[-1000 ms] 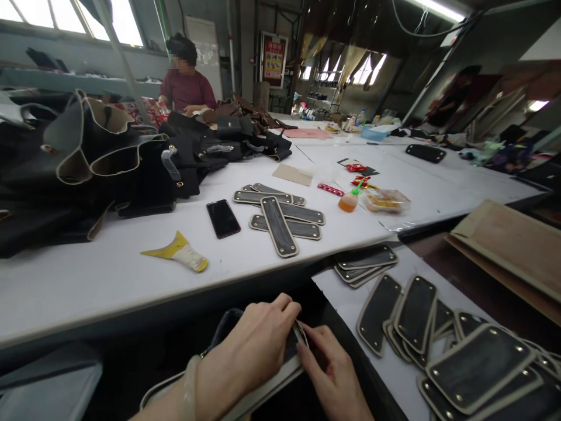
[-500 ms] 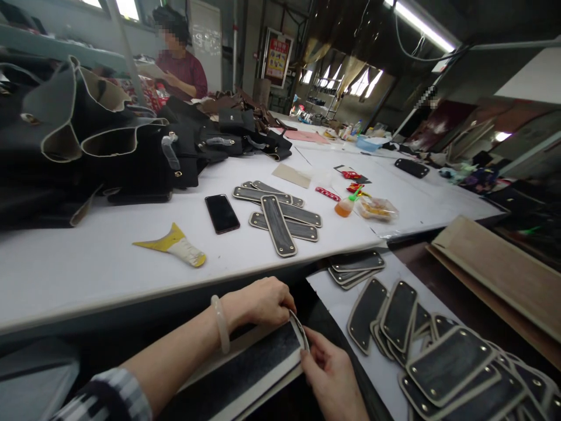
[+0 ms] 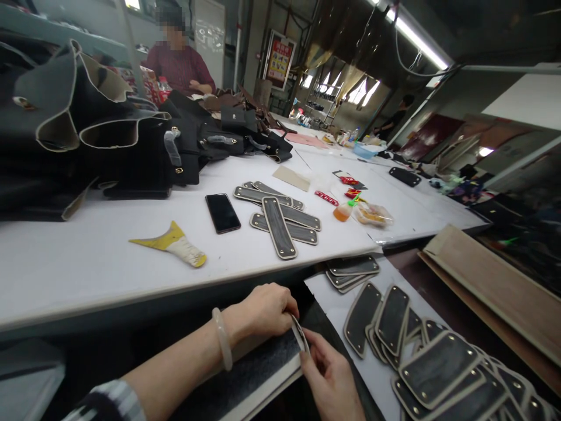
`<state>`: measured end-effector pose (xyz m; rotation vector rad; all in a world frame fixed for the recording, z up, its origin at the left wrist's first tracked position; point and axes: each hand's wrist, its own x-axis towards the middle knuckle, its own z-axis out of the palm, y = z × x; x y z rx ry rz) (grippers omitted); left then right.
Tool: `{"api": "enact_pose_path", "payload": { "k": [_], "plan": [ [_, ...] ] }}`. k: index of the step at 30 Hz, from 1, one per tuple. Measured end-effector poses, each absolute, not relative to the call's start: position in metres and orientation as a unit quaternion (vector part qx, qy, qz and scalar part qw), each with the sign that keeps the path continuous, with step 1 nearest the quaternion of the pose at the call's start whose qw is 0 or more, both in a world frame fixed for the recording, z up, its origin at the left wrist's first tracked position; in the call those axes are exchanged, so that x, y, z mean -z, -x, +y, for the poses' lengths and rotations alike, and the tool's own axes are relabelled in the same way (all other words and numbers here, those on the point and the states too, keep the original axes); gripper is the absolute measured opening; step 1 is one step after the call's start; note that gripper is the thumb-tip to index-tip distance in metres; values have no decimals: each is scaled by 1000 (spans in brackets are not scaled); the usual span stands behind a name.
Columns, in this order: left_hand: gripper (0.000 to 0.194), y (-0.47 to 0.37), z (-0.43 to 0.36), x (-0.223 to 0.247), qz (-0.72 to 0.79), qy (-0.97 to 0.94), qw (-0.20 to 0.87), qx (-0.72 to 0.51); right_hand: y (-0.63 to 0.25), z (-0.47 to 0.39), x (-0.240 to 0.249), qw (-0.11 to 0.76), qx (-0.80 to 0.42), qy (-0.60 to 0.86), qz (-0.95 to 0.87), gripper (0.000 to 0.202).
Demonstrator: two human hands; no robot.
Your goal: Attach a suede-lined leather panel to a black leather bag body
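A black leather panel (image 3: 258,374) with pale raw borders lies low in front of me, in at least two layers at its right end. My left hand (image 3: 269,307), with a pale bangle at the wrist, has its fingers curled over the panel's top right corner. Facing it, my right hand (image 3: 328,371) pinches the right edge between thumb and fingers. The layers curve slightly apart between the two hands. My left fingertips are partly hidden behind the edge, and the panel's lower left part is covered by my forearm.
On the white table (image 3: 87,280) lie a yellow pointed tool (image 3: 175,242), a phone (image 3: 223,213), black riveted strips (image 3: 279,228) and an orange glue bottle (image 3: 343,211). Riveted black pieces (image 3: 440,368) heap at right beside a brown board (image 3: 495,298). Black bags (image 3: 131,169) crowd the left; a person (image 3: 179,64) is behind.
My hands keep their hold on the panel's edge with hardly any shift. The view has turned slightly. The person behind has lowered the pale thing they were holding up.
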<state>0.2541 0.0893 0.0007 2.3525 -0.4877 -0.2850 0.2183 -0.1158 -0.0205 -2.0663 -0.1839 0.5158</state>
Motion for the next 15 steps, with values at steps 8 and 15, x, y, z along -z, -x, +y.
{"api": "enact_pose_path", "payload": {
  "k": [8, 15],
  "plan": [
    [4, -204, 74, -41, -263, -938, 226, -5, -231, -105, 48, 785, -276, 552, 54, 29],
    [22, -163, 74, -18, -235, -947, 219, 23, -221, -89, 73, 852, -400, 325, 95, 53]
  ]
}}
